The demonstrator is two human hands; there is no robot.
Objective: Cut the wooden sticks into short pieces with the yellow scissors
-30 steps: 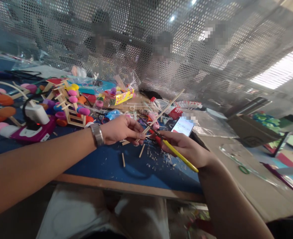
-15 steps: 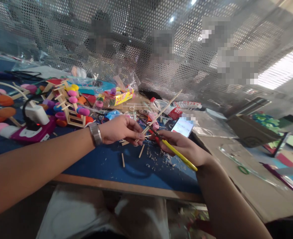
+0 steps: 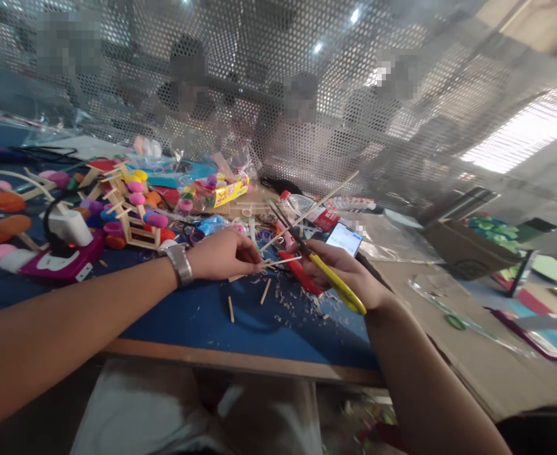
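My left hand (image 3: 235, 254) is closed, with its fingertips pinching thin wooden sticks. One long stick (image 3: 328, 197) slants up to the right from there, and a shorter one (image 3: 285, 260) points right. My right hand (image 3: 338, 270) grips scissors (image 3: 328, 273) with yellow and red handles, their dark blades parted and pointing up-left, near the long stick. Short cut sticks (image 3: 231, 309) lie on the blue tabletop (image 3: 188, 328) below my left hand, beside scattered pale shavings (image 3: 302, 300).
On the left are a purple power strip (image 3: 67, 262) with a white plug and a wooden stick structure (image 3: 139, 227) among coloured clay pieces. Behind my right hand lie a lit phone (image 3: 343, 239) and a bottle (image 3: 326, 218). A cardboard box (image 3: 468, 246) stands right.
The scissors' blades have opened wider and moved off the pinched spot. My left hand has shifted slightly left and down, and the short stick shows more clearly. The view has shifted slightly.
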